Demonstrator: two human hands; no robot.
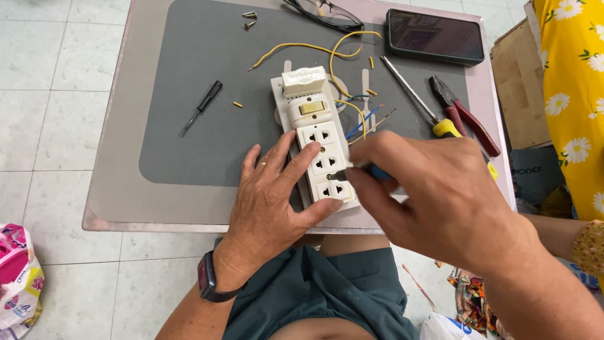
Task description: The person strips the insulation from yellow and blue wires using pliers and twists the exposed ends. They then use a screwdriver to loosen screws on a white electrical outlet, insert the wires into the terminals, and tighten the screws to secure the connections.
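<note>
Left hand (267, 201) lies flat, fingers spread; right hand (440, 195) curled in a grip.

We see a black rectangular phone, screen dark (434, 36), top right on table; pink-white plastic package (17, 277) on floor, bottom left.

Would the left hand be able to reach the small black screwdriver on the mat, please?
Probably yes: the small black screwdriver lies alone on the grey mat, up and left of the left hand, with nothing between them. That hand would first have to let go of the white socket panel.

Bright, even daylight; sharp focus.
</note>
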